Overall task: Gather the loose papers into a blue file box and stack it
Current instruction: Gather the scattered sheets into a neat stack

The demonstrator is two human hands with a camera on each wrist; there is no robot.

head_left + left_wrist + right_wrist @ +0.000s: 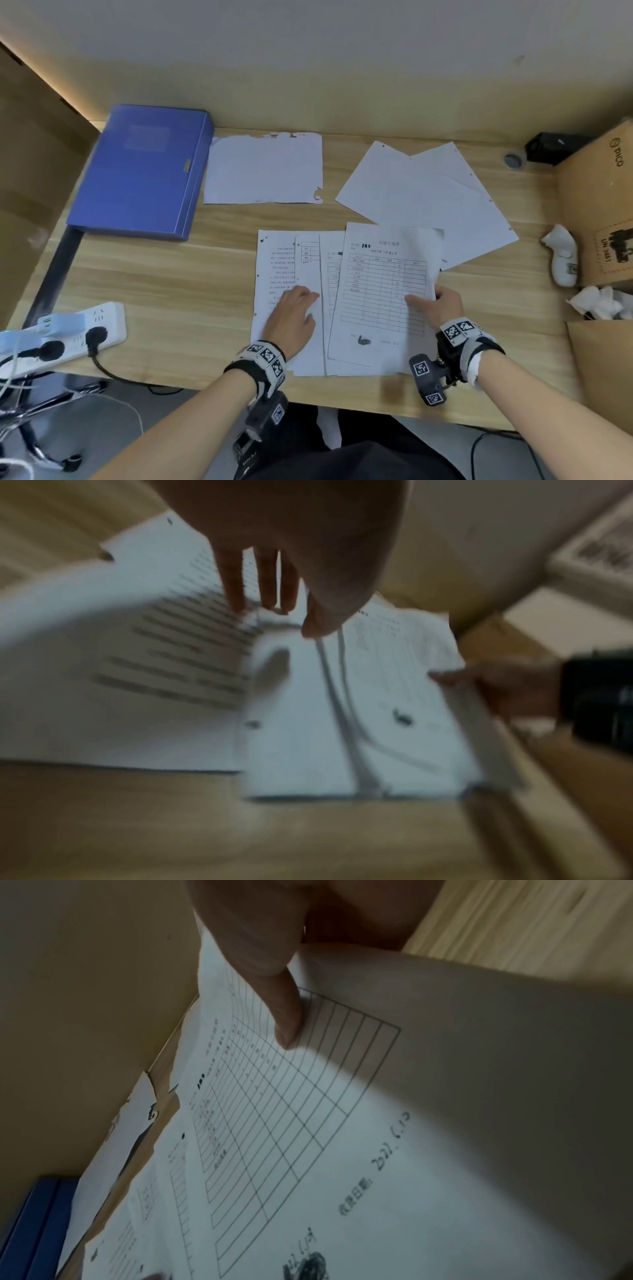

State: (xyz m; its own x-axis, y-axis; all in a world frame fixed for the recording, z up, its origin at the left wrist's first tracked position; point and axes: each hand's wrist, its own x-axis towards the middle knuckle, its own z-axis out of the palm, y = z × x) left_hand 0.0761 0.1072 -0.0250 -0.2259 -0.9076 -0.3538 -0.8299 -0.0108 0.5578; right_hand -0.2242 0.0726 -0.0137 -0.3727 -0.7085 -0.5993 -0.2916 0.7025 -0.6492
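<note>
A shut blue file box [144,171] lies flat at the desk's back left; its edge also shows in the right wrist view [34,1226]. Loose papers are spread over the wooden desk [154,291]: a torn blank sheet [263,168] beside the box, overlapping blank sheets [428,198] at the right, and printed sheets near the front. My left hand [298,308] presses flat, fingers [270,588] straight, on a text sheet [274,270] and a narrower sheet over it. My right hand [431,299] pinches the right edge of a table form [383,291], thumb [274,988] on top, lifting that edge.
A power strip [68,329] with plugs sits at the front left edge. A large cardboard box [603,205] stands at the right, with a white controller [561,260] and crumpled white paper [599,303] beside it. A black device [551,147] is at the back right.
</note>
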